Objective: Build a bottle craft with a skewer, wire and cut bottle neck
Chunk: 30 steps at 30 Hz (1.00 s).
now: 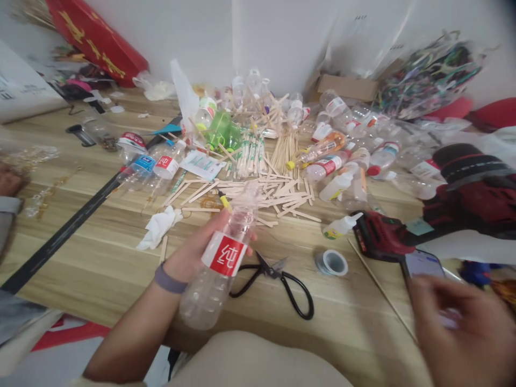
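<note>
Bottle (205, 295) tilted over the table (116, 285) near the scissors (274, 272), we seem to be at a steadying step, left hand (199, 234) gripping it, blurred right hand (463, 328) near the phone (423, 264), fingers unreadable, so moving next probably calls for firm hold.

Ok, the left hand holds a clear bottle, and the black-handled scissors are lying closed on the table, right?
Not quite: the head view shows the black-handled scissors spread open, not closed. The rest stands: the left hand holds a clear bottle, and the scissors lie on the table.
</note>
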Motion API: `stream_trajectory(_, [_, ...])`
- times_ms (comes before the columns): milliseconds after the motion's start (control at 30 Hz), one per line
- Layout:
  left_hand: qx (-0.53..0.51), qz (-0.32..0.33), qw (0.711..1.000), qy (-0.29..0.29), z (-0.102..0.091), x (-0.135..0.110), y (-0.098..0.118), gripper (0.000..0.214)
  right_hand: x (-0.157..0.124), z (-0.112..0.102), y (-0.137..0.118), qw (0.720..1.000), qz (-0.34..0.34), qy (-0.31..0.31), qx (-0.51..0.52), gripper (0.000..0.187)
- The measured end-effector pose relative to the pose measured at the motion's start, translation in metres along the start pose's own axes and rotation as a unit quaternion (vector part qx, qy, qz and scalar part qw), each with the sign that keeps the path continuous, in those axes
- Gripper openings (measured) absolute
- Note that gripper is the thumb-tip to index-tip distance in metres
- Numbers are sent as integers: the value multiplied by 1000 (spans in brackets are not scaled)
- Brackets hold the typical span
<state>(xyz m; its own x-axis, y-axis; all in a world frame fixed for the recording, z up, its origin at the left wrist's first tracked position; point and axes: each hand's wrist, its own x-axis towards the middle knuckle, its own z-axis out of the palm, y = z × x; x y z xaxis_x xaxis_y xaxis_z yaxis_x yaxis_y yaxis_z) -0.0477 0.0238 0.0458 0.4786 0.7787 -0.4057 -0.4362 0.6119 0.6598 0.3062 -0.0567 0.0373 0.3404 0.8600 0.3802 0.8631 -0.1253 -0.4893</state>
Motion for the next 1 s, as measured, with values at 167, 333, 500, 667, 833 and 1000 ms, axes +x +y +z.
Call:
stream_trajectory(167, [72, -51, 994, 60, -10, -15, -7, 42, -50, 55, -66, 921, -237, -310, -15, 15])
stream_trajectory(333, [45, -99, 993, 40, -11, -18, -24, 44, -48, 85, -83, 904, -261, -336, -35, 21])
stream_trajectory(500, [16, -112, 994, 5, -7, -19, -31, 50, -51, 87, -84, 914, -234, -330, -45, 21])
stream_trajectory(667, [25, -23, 998, 59, -5, -23, -26, 47, -52, 87, -84, 926, -198, -320, -30, 14])
stream_trajectory(833, [-1, -104, 994, -22, -3, -14, -37, 42, -49, 89, -78, 933, -166, -319, 27, 10])
stream_trajectory(1000, [-20, -108, 991, -70, -3, 8, -44, 47, -39, 93, -76, 939, -95, -313, 106, 10])
